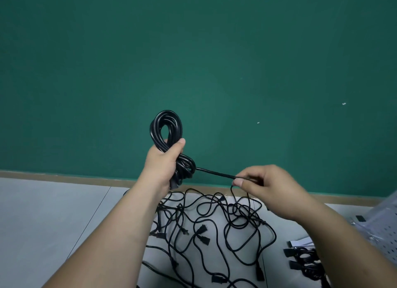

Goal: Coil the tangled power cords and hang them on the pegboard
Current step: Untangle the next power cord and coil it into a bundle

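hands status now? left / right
Left hand: closed around the coiled black cord.
Right hand: pinching the cord's taut free end.

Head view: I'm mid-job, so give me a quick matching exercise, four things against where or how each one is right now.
Things:
1. coiled cord
2. tangled cords
3. pegboard
4. right hand

States:
A. spread loose on the floor
B. pinching a taut stretch of cord
C. gripped by the left hand
D. at the right edge of the view

Pairs: 1-C, 2-A, 3-D, 4-B.
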`<act>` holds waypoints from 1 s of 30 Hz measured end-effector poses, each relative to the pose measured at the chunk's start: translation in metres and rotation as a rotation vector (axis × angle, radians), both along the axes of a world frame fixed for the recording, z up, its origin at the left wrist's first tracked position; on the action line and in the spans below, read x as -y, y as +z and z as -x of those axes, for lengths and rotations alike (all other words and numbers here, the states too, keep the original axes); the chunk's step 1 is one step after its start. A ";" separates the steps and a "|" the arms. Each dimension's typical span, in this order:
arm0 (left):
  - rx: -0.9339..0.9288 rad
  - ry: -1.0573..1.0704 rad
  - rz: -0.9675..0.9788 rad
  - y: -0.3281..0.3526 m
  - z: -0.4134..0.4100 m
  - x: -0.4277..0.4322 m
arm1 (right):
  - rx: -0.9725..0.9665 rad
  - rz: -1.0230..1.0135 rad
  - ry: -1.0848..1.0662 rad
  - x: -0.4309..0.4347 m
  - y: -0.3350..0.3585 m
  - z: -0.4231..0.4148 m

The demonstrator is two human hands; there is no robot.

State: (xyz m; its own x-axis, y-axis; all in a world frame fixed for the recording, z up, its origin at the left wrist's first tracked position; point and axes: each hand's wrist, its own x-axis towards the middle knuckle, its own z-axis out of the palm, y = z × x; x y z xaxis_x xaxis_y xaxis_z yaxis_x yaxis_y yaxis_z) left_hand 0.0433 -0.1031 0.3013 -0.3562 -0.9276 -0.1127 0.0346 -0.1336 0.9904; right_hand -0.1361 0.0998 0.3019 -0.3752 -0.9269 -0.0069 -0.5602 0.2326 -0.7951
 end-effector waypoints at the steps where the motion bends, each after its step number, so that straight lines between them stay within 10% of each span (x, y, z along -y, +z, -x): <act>1: 0.022 -0.035 0.038 -0.002 -0.001 0.002 | -0.037 0.054 -0.058 0.000 0.002 0.002; 7: 0.121 -0.347 0.016 -0.004 0.002 -0.014 | -0.428 0.215 -0.212 -0.003 0.005 0.012; 14: 0.104 -0.401 0.037 -0.007 0.007 -0.022 | -0.275 -0.193 0.107 -0.014 0.017 0.009; 30: 0.459 -1.018 0.233 -0.009 0.012 -0.043 | -0.639 0.384 -0.009 -0.004 0.018 -0.001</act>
State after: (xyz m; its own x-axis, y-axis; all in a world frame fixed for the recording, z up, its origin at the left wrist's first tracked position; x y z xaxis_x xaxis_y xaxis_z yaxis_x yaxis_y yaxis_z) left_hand 0.0311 -0.0604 0.2920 -0.9249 -0.2468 -0.2893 -0.3563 0.2964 0.8861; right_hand -0.1354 0.1041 0.3202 -0.2046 -0.8171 0.5390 -0.9400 0.0106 -0.3409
